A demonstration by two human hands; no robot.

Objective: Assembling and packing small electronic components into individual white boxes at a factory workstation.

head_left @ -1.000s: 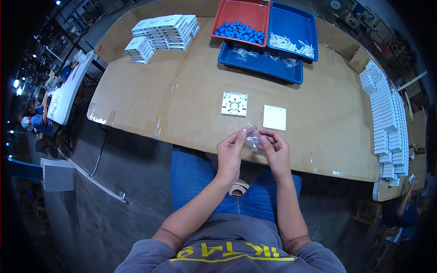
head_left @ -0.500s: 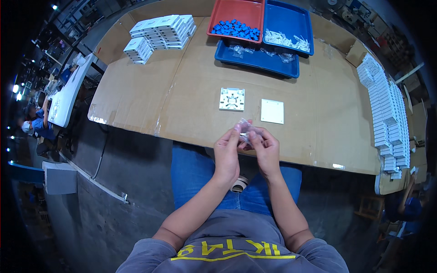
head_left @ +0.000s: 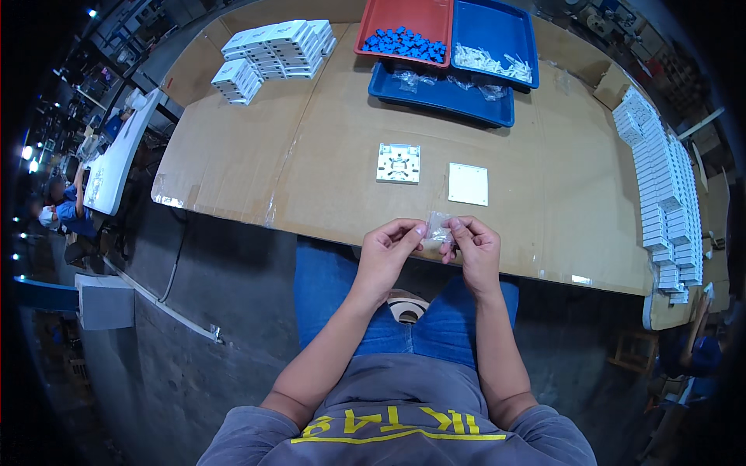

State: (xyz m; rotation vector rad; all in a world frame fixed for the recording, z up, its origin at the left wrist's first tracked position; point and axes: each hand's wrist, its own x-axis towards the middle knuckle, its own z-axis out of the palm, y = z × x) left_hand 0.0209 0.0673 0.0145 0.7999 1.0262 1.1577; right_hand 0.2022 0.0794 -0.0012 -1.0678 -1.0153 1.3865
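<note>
Between my two hands, just above the table's near edge, a small clear plastic bag is stretched out. My left hand pinches its left side with thumb and forefinger. On the other side my right hand grips it the same way. What the bag contains is too small to make out. Beyond my hands lies an open white square box half with dark fittings inside. A plain white square cover lies to its right, apart from it.
A red tray of blue clips and a blue tray of white parts rest at the back on another blue tray with clear bags. White boxes are stacked at the back left; more stacks line the right edge.
My hands have moved apart and slightly right. The bag, bunched up before, is now spread flat between them.
</note>
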